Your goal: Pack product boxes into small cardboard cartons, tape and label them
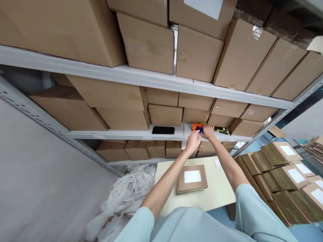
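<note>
Both arms reach forward to the middle shelf. My right hand (208, 132) has its fingers closed over an orange and dark blue object (196, 127) lying on the shelf; its exact kind is too small to tell. Just to the left and nearer, my left hand (193, 141) is beside the same object, with fingers partly spread and nothing visible in them. Black and yellow handled tools (222, 130) lie right of my right hand. Farther left on the shelf lies a black phone (163, 130). Below my arms, a flat cardboard box (192, 186) with a white label rests on the table.
Cardboard boxes fill the grey metal shelf rack (151, 78). The pale table (219, 191) stands below. White shredded packing material (130, 188) lies left of it. Stacked labelled boxes (282, 174) stand to the right, and a grey wall (50, 174) bounds the left.
</note>
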A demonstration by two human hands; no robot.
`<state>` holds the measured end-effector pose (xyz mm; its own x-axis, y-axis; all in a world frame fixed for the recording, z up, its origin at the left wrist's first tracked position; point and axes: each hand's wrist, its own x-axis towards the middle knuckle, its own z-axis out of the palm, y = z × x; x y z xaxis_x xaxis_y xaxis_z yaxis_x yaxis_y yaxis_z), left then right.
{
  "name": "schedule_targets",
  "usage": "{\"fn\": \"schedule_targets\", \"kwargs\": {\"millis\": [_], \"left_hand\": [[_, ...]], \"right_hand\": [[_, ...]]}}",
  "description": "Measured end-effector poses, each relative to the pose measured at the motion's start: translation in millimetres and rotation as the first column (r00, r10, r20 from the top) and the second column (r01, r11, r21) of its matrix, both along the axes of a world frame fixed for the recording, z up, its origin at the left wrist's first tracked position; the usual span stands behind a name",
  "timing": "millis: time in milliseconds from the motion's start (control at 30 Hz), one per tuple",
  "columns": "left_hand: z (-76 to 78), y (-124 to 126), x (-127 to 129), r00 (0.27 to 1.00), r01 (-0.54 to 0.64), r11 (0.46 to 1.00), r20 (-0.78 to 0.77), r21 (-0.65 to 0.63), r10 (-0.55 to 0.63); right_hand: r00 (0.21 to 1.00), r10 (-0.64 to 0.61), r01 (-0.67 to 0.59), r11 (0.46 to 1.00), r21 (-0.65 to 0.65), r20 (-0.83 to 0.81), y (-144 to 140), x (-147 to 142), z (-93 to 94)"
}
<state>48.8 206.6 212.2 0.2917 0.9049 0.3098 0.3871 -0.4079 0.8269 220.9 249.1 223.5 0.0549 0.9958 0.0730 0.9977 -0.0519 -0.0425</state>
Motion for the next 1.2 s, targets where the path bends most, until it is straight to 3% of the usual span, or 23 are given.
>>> {"fn": "schedule_targets", "kwargs": {"millis": [300, 400, 500, 567, 633, 667, 733, 833, 1000, 1200], "left_hand": [[1.1, -14, 9, 1.000, -0.028, 0.998, 0.006, -0.052, 0.029], [-11.0, -22, 6, 0.998, -0.045, 0.993, 0.038, -0.106, 0.050], [-33.3, -39, -3, 0.993, -0.053, 0.982, 0.092, -0.180, 0.070], [-48.8, -58, -10, 0.979, -0.033, 0.978, 0.193, -0.204, 0.073], [-60.5, -81, -17, 0.952, -0.011, 0.981, 0.297, -0.192, 0.069], [-64.2, -94, -19, 0.943, -0.001, 0.984, 0.326, -0.178, 0.060], [-66.5, -118, -24, 0.943, 0.022, 0.988, 0.330, -0.153, 0.030], [-57.2, -151, -30, 0.947, 0.053, 0.992, 0.319, -0.117, -0.013], [-19.5, -193, -44, 0.944, 0.064, 0.995, 0.319, 0.070, -0.083], [13.0, -214, -59, 0.959, 0.095, 0.982, 0.250, 0.161, -0.134]], "right_hand": [[0.991, -0.081, 0.071, 0.993, -0.091, -0.111, 8, -4, 5.5], [0.981, -0.062, 0.053, 0.997, -0.053, -0.182, -11, 0, -2.7], [0.956, -0.032, 0.040, 0.999, 0.023, -0.293, -49, 3, -25.2], [0.851, 0.015, 0.062, 0.990, 0.128, -0.525, -84, -1, -45.0], [0.624, 0.090, 0.134, 0.966, 0.220, -0.776, -125, -10, -62.0], [0.499, 0.122, 0.174, 0.956, 0.237, -0.858, -146, -17, -67.8], [0.328, 0.138, 0.230, 0.948, 0.220, -0.935, -184, -34, -71.9], [0.203, 0.131, 0.290, 0.939, 0.187, -0.970, -229, -58, -61.1], [0.076, 0.161, 0.350, 0.920, 0.178, -0.984, -275, -82, -24.4], [0.036, 0.117, 0.249, 0.961, 0.122, -0.993, -302, -83, 0.4]]}}
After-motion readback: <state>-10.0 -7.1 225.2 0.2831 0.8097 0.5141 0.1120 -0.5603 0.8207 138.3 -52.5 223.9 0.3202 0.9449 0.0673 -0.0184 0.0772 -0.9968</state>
